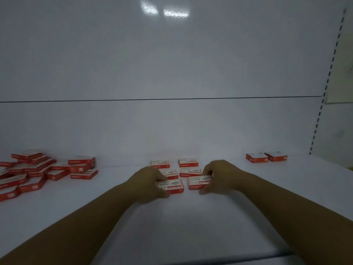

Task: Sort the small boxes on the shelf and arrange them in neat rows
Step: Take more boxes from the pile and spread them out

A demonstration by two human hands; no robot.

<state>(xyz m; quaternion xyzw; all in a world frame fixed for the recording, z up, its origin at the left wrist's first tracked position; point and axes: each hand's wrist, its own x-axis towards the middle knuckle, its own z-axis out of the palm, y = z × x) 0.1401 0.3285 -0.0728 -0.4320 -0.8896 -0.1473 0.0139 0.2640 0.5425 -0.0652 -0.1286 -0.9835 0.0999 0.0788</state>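
Pile [38,171] of red boxes, messy, at 8 o'clock. Around 6, left hand [150,180] has fingers curled round the front-left box [172,186] and right hand [219,175] pinches the front-right box [198,183], looks like setting row three. Two strays [266,157] at 3 o'clock. Next, I'd guess: square both up, then raid the pile.

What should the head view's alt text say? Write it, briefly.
The left hand grips the front-left small red-and-white cardboard box and the right hand the front-right box of a two-column, three-row grid on a white shelf. A jumbled pile of matching boxes lies far left; two more boxes sit back right.
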